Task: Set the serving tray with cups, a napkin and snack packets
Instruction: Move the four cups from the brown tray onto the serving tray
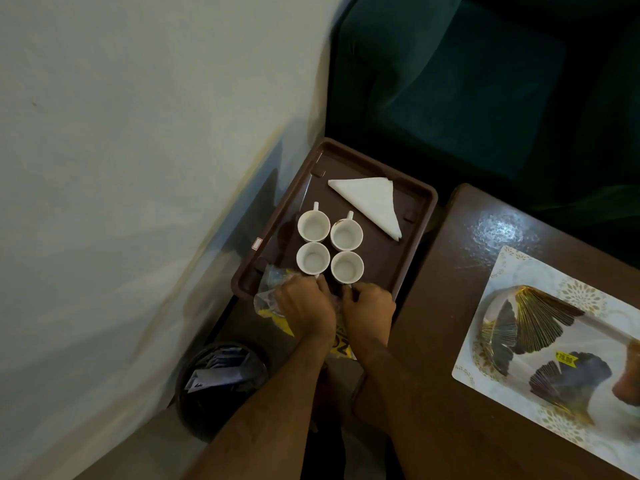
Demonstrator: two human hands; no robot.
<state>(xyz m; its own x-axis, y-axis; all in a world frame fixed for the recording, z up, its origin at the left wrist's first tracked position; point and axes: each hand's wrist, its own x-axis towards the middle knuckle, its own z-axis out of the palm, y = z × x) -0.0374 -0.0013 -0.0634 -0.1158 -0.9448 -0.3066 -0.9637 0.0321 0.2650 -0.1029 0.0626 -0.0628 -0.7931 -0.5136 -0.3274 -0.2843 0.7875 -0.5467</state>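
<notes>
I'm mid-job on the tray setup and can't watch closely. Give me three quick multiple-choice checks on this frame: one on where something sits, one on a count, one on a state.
1. Where does the folded napkin lie on the brown tray?
A. under the cups
B. at the far right part, apart from the cups
C. off the tray

2. How many white cups stand on the tray?
A. two
B. three
C. four

3. How do the cups stand?
A. upright, openings up
B. upside down
C. on their sides

Answers: 1 B, the napkin lies beyond the cups with bare tray between; 2 C, they form a two-by-two block; 3 A, each pale inside shows from above.
</notes>
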